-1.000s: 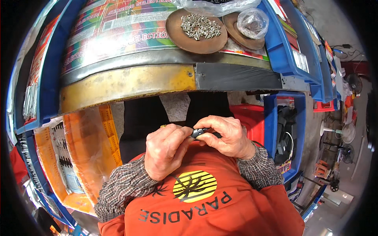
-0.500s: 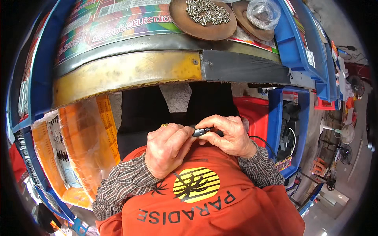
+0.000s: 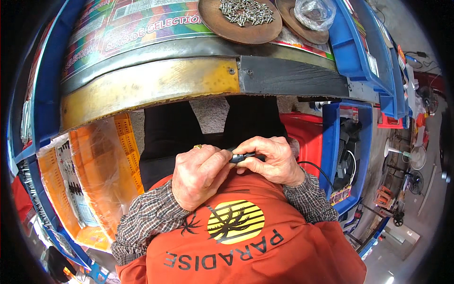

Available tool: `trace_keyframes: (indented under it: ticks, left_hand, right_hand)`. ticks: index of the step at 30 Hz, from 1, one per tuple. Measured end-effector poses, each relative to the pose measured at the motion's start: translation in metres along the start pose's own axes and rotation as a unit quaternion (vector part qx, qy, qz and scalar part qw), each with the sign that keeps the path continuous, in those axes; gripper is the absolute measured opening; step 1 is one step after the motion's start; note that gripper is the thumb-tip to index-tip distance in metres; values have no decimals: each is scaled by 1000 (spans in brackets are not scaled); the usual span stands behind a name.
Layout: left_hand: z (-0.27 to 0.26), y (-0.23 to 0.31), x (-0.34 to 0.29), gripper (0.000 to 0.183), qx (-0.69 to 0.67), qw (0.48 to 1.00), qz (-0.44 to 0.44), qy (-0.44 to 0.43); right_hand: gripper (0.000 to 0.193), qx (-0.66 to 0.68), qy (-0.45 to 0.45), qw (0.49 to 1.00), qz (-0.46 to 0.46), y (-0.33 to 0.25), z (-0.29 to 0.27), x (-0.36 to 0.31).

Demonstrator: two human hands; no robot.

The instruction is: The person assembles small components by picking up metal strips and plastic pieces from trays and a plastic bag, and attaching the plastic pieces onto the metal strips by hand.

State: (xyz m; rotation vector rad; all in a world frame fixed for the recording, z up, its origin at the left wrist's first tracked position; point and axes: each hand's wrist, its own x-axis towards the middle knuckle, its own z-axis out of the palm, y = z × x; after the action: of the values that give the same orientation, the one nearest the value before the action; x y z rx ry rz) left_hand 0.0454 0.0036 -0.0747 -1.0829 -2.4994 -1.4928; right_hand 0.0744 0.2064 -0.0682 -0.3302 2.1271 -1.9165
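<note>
A small, elongated black piece (image 3: 238,158) with a few light dots on it is held in front of my belly; its exact kind cannot be made out. The fingertips of my left hand (image 3: 199,176) are closed on one end. My right hand (image 3: 272,160) pinches the other end between thumb and fingers, where a dark tip runs under the fingers. Both hands are above the red apron (image 3: 302,241), and the fingers hide much of the piece.
Ahead stands a workbench with a yellow and black front edge (image 3: 156,83). On it, a brown dish (image 3: 222,33) holds many small metal screws (image 3: 246,12), beside a clear plastic bag (image 3: 314,14). Orange crates (image 3: 97,175) stand left; a blue bin (image 3: 364,156) with black parts stands right.
Both hands keep their grip on the black piece and have shifted very slightly left. The bench appears a little higher in the picture.
</note>
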Motion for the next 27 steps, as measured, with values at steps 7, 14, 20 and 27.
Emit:
trace_keyframes:
  ticks: [7,14,20,27]
  left_hand:
    - [4,6,-3,28,33,999,-16,31]
    - [5,1,-2,29,21,999,-8,41]
    - [-1,3,6,28,34,999,-1,36]
    - [-16,5,22,28,54,998,7,44]
  right_hand:
    - [14,-17,28,999,-26,4,4,-1]
    - [15,-19,33,998,-45,6,3,3]
    - [15,-13,38,999,-26,-2,0,7]
    - [26,-195,54,974,-106,-33,-21,28]
